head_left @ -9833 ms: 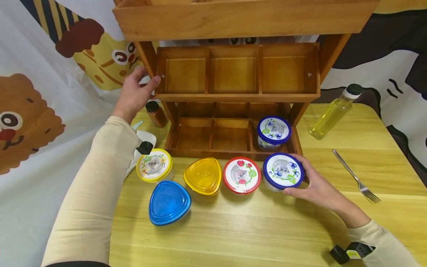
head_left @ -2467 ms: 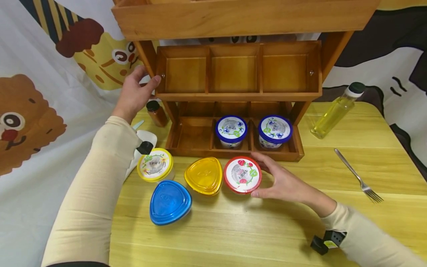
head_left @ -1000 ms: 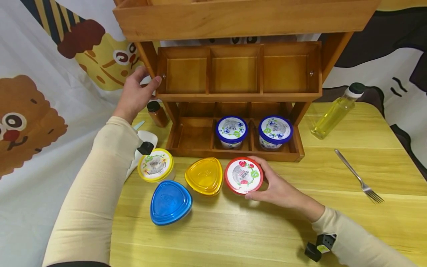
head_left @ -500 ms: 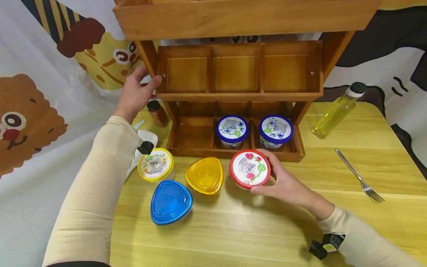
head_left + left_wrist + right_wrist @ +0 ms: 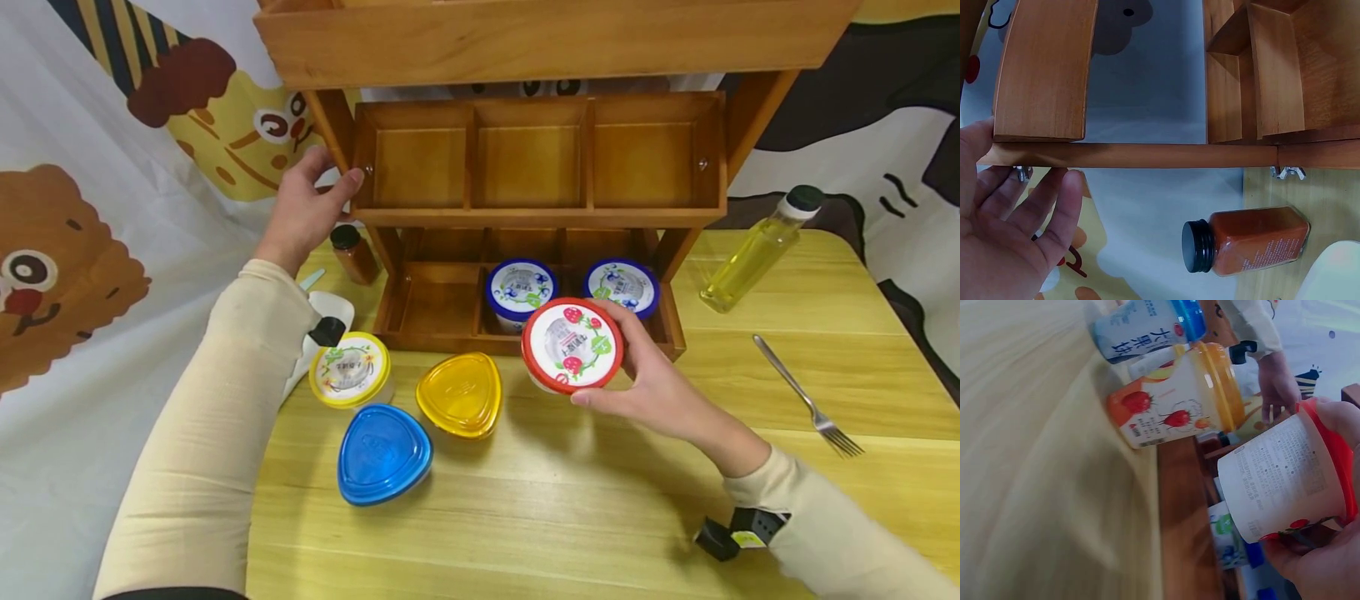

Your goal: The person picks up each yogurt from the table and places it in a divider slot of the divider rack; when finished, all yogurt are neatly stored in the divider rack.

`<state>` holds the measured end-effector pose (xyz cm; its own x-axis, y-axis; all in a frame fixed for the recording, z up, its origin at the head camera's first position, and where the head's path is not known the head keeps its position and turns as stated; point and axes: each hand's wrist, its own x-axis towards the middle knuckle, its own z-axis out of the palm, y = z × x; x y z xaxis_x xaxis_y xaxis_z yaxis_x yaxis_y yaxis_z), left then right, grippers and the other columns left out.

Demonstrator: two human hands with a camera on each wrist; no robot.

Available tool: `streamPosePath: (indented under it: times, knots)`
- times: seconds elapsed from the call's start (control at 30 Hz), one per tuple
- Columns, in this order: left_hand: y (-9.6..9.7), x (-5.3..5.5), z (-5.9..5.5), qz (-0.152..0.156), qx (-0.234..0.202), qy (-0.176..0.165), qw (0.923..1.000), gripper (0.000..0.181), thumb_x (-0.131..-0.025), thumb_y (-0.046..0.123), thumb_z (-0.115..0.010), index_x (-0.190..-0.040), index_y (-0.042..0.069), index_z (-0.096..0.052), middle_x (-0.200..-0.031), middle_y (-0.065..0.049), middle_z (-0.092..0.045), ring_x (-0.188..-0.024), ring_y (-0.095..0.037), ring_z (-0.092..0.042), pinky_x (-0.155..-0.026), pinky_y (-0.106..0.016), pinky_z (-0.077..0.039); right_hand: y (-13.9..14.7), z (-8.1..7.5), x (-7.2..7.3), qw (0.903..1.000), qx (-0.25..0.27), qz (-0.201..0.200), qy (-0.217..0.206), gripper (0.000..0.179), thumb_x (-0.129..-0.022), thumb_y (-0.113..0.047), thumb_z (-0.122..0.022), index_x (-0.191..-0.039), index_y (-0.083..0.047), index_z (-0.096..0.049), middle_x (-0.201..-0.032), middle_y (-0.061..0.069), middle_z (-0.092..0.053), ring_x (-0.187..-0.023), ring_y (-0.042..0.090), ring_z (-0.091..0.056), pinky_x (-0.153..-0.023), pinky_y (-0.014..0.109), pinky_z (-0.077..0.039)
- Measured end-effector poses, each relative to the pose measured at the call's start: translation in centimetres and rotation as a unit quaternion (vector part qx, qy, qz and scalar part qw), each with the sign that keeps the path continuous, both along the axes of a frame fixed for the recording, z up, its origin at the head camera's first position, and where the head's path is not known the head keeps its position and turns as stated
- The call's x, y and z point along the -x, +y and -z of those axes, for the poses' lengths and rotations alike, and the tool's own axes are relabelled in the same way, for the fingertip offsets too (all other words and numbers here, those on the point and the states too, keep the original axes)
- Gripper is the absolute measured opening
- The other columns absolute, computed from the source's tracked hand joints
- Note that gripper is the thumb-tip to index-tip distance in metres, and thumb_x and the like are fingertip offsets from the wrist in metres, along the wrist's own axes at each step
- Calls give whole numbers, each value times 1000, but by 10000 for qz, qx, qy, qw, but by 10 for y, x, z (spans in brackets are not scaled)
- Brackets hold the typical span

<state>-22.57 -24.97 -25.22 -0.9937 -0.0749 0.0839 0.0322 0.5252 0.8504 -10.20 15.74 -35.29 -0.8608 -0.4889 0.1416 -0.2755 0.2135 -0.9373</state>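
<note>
My right hand (image 5: pixel 663 387) grips a round white tub with a red strawberry lid (image 5: pixel 572 346), raised off the table and slightly tilted in front of the rack's bottom tier. In the right wrist view, thumb and fingers span the tub's red rim, and its printed side (image 5: pixel 1282 475) faces the camera. My left hand (image 5: pixel 309 208) holds the left upright of the wooden rack (image 5: pixel 540 218) at the middle tier; the left wrist view shows thumb and fingers on either side of the upright (image 5: pixel 1147 155). Two blue-lidded blueberry tubs (image 5: pixel 521 287) sit in the bottom tier's middle and right compartments.
On the table stand a yellow-lidded round tub (image 5: pixel 349 371), an amber-lidded tub (image 5: pixel 460 395) and a blue-lidded tub (image 5: pixel 384 455). A spice jar (image 5: pixel 354 255) is left of the rack. At right are an oil bottle (image 5: pixel 757 254) and a fork (image 5: pixel 806 398).
A second blueberry tub has gone into the bottom tier's middle compartment. My right hand then took the red-lidded tub and lifted it toward the rack. My left hand stays in place.
</note>
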Motion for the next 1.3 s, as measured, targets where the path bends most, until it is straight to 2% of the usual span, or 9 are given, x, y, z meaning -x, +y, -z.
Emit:
streamPosePath:
  times: [0.2,0.4,0.6,0.7,0.9,1.07,1.3]
  knots:
    - [0,-1,1,10,-30,-6,10000,48,-100,40,-54,-144,24,-45,-156,0,-38,-131,-28,-54,-77,-21,-57,-11,-16,7,9999,-10,-33,94,98,-77,-4,-83,-152,-17,-23,-145,6,-42,-123,17,-53,-99,18,-49]
    - [-1,0,1,21,-45,-26,10000,48,-100,40,-54,-145,24,-44,-156,0,-38,-131,-29,-53,-78,-22,-58,-22,-29,15,9998,82,-170,22,97,-77,-5,-83,-152,-21,-23,-142,5,-43,-120,21,-55,-92,24,-56]
    - [-1,0,0,10,-45,-25,10000,48,-100,40,-54,-144,24,-44,-156,0,-38,-131,-28,-53,-83,-27,-59,-35,-41,26,9989,229,-356,-185,97,-79,-7,-83,-152,-24,-21,-142,5,-43,-123,21,-52,-97,26,-53]
    - [-1,0,0,-3,-32,-24,10000,48,-100,40,-54,-144,24,-44,-156,0,-37,-131,-28,-53,-85,-29,-59,-44,-43,31,9978,354,-465,-302,97,-79,-7,-82,-152,-25,-21,-144,5,-42,-125,20,-50,-100,24,-50]
    - [-2,0,0,18,-56,-45,10000,49,-100,40,-53,-145,24,-44,-157,0,-36,-133,-28,-52,-81,-26,-59,-62,-41,42,9969,352,-611,-349,95,-79,-11,-83,-151,-23,-22,-141,6,-45,-121,21,-53,-94,29,-54]
    - [-2,-1,0,25,-75,23,10000,48,-100,40,-54,-144,24,-45,-156,0,-38,-131,-29,-53,-76,-20,-57,-75,-43,52,9983,-50,-536,-206,95,-79,-18,-84,-151,-23,-23,-139,6,-46,-123,20,-52,-100,37,-51]
    - [-1,0,0,60,-15,34,10000,49,-99,41,-54,-144,22,-45,-157,0,-37,-131,-28,-54,-80,-24,-59,-91,-43,67,9972,-411,-527,-333,98,-78,-28,-85,-152,-24,-22,-139,3,-48,-126,18,-48,-111,41,-41]
